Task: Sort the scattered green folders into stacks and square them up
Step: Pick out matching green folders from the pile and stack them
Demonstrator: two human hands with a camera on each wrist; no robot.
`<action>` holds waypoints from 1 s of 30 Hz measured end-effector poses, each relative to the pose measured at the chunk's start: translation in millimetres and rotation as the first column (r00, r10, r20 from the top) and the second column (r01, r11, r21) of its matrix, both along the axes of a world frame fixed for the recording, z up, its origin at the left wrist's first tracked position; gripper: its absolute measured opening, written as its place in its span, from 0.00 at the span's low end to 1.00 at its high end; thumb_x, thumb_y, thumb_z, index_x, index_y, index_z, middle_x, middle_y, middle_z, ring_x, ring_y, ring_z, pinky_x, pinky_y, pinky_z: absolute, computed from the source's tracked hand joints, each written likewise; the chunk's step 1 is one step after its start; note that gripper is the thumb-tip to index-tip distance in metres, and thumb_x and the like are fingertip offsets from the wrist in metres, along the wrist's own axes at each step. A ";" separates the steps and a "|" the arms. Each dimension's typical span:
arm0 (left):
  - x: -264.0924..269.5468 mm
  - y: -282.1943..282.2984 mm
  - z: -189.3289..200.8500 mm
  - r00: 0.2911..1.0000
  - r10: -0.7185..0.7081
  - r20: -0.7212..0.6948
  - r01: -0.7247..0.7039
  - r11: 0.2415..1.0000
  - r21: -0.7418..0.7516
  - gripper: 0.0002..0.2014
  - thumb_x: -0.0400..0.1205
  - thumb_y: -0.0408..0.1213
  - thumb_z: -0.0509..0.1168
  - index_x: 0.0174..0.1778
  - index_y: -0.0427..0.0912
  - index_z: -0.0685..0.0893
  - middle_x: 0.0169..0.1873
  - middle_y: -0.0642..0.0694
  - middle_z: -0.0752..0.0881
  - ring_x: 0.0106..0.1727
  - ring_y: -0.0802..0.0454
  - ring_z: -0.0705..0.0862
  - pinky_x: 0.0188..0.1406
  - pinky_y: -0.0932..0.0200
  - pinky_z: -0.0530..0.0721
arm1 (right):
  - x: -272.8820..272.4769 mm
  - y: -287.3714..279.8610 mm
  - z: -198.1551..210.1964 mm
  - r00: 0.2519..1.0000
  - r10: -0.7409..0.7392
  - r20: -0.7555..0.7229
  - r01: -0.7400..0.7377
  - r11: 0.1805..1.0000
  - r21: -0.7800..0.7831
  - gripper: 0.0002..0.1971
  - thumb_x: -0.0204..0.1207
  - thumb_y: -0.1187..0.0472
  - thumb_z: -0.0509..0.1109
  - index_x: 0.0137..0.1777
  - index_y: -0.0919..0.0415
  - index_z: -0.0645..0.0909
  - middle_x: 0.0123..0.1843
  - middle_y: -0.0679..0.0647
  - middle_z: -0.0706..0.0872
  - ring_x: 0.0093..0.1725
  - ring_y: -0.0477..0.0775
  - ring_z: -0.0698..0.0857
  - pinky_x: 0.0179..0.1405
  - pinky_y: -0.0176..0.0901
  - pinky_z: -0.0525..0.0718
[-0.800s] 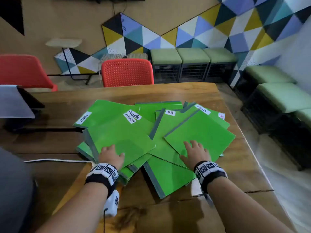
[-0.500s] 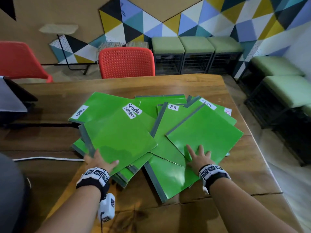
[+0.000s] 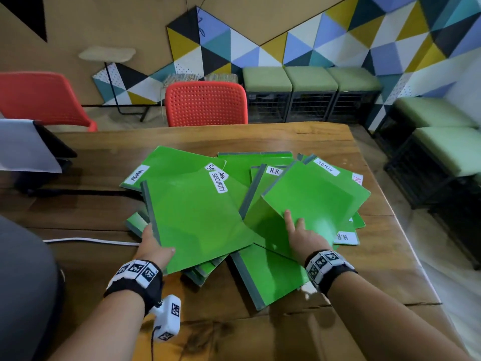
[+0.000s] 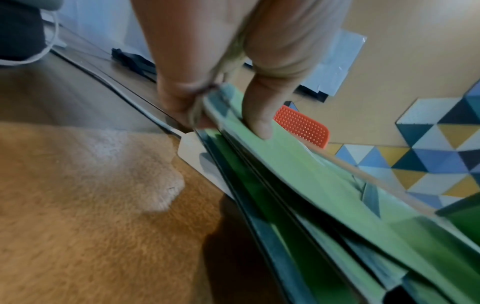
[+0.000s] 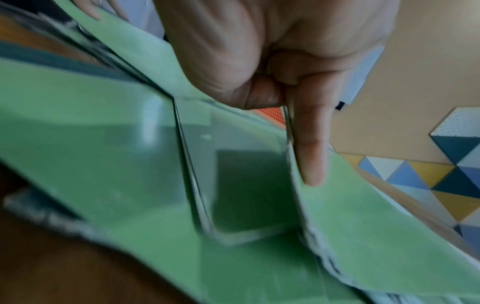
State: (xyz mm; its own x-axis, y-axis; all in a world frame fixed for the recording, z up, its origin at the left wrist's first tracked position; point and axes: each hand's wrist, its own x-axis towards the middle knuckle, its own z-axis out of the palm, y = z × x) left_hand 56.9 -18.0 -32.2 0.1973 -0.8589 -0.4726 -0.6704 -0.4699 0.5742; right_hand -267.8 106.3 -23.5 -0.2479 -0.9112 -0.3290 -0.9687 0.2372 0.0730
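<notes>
Several green folders lie fanned and overlapping on the wooden table (image 3: 286,136). My left hand (image 3: 156,246) grips the near-left corner of the top folder labelled SECURITY (image 3: 197,217), by its grey spine. In the left wrist view the thumb (image 4: 259,123) lies on that cover, the other fingers are curled beneath, and the corner is raised off the pile. My right hand (image 3: 296,230) pinches the near corner of an unlabelled top folder (image 3: 317,201). One finger (image 5: 311,156) lies on its cover, which is lifted off those below. Folders marked ADMIN (image 3: 166,165) and H.R (image 3: 257,186) show underneath.
A white cable (image 3: 91,241) runs along the table left of the pile. A dark device under a white sheet (image 3: 26,147) sits at the far left. Red chairs (image 3: 205,102) stand behind the table and green stools (image 3: 309,79) line the wall. The table's right edge is close to the pile.
Both hands lay flat on the top folders, then slid back towards me to the near corners. Now each grips a folder corner and lifts it.
</notes>
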 end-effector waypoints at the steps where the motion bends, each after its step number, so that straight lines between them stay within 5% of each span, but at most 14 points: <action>1: 1.7 2.0 -0.5 0.999 -0.016 -0.036 0.016 1.000 -0.009 0.47 0.76 0.27 0.72 0.84 0.55 0.52 0.81 0.40 0.67 0.76 0.34 0.72 0.74 0.37 0.73 | 10.4 0.7 3.1 0.999 0.040 0.015 -0.039 0.998 -0.041 0.43 0.79 0.75 0.56 0.82 0.50 0.31 0.82 0.69 0.59 0.46 0.61 0.89 0.35 0.45 0.89; 5: 6.0 13.9 -4.7 0.984 -0.075 -0.164 0.078 0.997 0.010 0.43 0.78 0.27 0.71 0.83 0.58 0.56 0.78 0.38 0.72 0.71 0.36 0.78 0.69 0.39 0.78 | 62.8 14.0 4.0 0.960 0.267 0.083 -0.262 0.963 -0.070 0.42 0.78 0.75 0.56 0.82 0.46 0.36 0.85 0.61 0.50 0.75 0.72 0.72 0.49 0.56 0.90; 8: 3.1 25.9 -8.8 0.964 -0.057 -0.260 0.072 0.996 0.048 0.32 0.84 0.41 0.65 0.83 0.51 0.60 0.78 0.38 0.71 0.75 0.37 0.74 0.74 0.38 0.73 | 95.5 28.4 -9.7 0.892 0.445 0.081 -0.446 0.895 -0.006 0.39 0.79 0.73 0.55 0.82 0.47 0.40 0.86 0.59 0.45 0.79 0.75 0.63 0.47 0.59 0.90; 10: 0.8 34.9 -11.7 0.939 -0.023 -0.344 0.064 0.992 0.110 0.37 0.80 0.50 0.68 0.83 0.49 0.59 0.82 0.40 0.64 0.80 0.37 0.67 0.77 0.34 0.67 | 107.8 36.5 -22.7 0.842 0.531 0.094 -0.536 0.844 0.028 0.35 0.81 0.70 0.57 0.82 0.49 0.46 0.86 0.57 0.47 0.80 0.74 0.62 0.52 0.64 0.87; 12: 0.5 39.6 -17.4 0.937 -0.037 -0.347 0.090 0.986 0.138 0.46 0.73 0.43 0.77 0.83 0.51 0.57 0.82 0.41 0.64 0.80 0.37 0.67 0.76 0.33 0.68 | 110.6 39.1 -28.0 0.835 0.528 0.154 -0.536 0.844 0.019 0.33 0.81 0.69 0.61 0.81 0.50 0.52 0.86 0.53 0.52 0.80 0.67 0.63 0.63 0.65 0.81; 15: 2.1 40.7 -18.8 0.911 -0.020 -0.411 0.093 0.983 0.158 0.50 0.70 0.24 0.76 0.83 0.53 0.57 0.80 0.37 0.67 0.78 0.38 0.71 0.76 0.32 0.70 | 96.5 27.7 -24.5 0.923 0.260 0.283 -0.232 0.964 -0.128 0.33 0.77 0.71 0.65 0.80 0.52 0.61 0.84 0.50 0.60 0.81 0.56 0.65 0.77 0.56 0.70; 17: 2.9 38.8 -13.4 0.881 0.001 -0.474 0.077 0.986 0.145 0.50 0.71 0.17 0.72 0.83 0.54 0.57 0.79 0.33 0.66 0.78 0.37 0.69 0.77 0.32 0.67 | 80.0 12.6 -17.7 0.898 -0.034 0.439 0.109 0.983 -0.147 0.27 0.80 0.64 0.64 0.79 0.57 0.64 0.82 0.55 0.63 0.80 0.57 0.66 0.78 0.53 0.68; 20: 0.9 33.7 -4.3 0.838 -0.002 -0.546 0.098 0.984 0.147 0.47 0.74 0.12 0.66 0.84 0.50 0.58 0.73 0.30 0.74 0.76 0.37 0.71 0.76 0.33 0.66 | 58.7 -3.2 -5.6 0.603 -0.340 0.721 0.478 0.878 0.015 0.34 0.79 0.56 0.67 0.82 0.54 0.57 0.77 0.62 0.68 0.73 0.63 0.74 0.69 0.60 0.78; 22: -5.1 31.4 2.9 0.814 -0.044 -0.580 0.164 0.974 0.157 0.44 0.75 0.12 0.63 0.83 0.49 0.59 0.65 0.32 0.80 0.70 0.37 0.76 0.75 0.34 0.68 | 45.9 -8.3 -1.6 0.320 -0.418 0.850 0.608 0.779 0.154 0.37 0.79 0.56 0.68 0.83 0.51 0.50 0.74 0.65 0.71 0.66 0.66 0.79 0.60 0.59 0.83; 24: -14.7 28.7 11.6 0.799 -0.109 -0.592 0.251 0.954 0.162 0.41 0.78 0.15 0.62 0.84 0.48 0.59 0.65 0.35 0.80 0.70 0.39 0.76 0.77 0.36 0.66 | 28.0 -11.1 -5.3 0.167 -0.452 0.876 0.702 0.679 0.217 0.37 0.80 0.60 0.68 0.83 0.54 0.52 0.67 0.64 0.76 0.54 0.63 0.84 0.51 0.55 0.87; 27: -30.3 15.1 15.8 0.790 -0.089 -0.607 0.255 0.948 0.192 0.32 0.82 0.21 0.60 0.82 0.45 0.63 0.73 0.40 0.75 0.74 0.41 0.72 0.74 0.40 0.70 | 2.3 -13.1 -14.8 0.244 -0.489 0.838 0.762 0.631 0.146 0.28 0.80 0.64 0.66 0.80 0.62 0.64 0.67 0.64 0.79 0.54 0.62 0.84 0.55 0.57 0.87; 30: -42.6 -10.4 12.5 0.883 0.007 -0.470 0.085 0.981 0.175 0.25 0.83 0.25 0.60 0.78 0.35 0.69 0.75 0.33 0.74 0.73 0.34 0.76 0.68 0.36 0.79 | -10.7 -10.9 -18.7 0.357 -0.557 0.750 0.781 0.619 0.088 0.25 0.81 0.69 0.62 0.78 0.65 0.66 0.59 0.62 0.81 0.44 0.55 0.81 0.37 0.43 0.83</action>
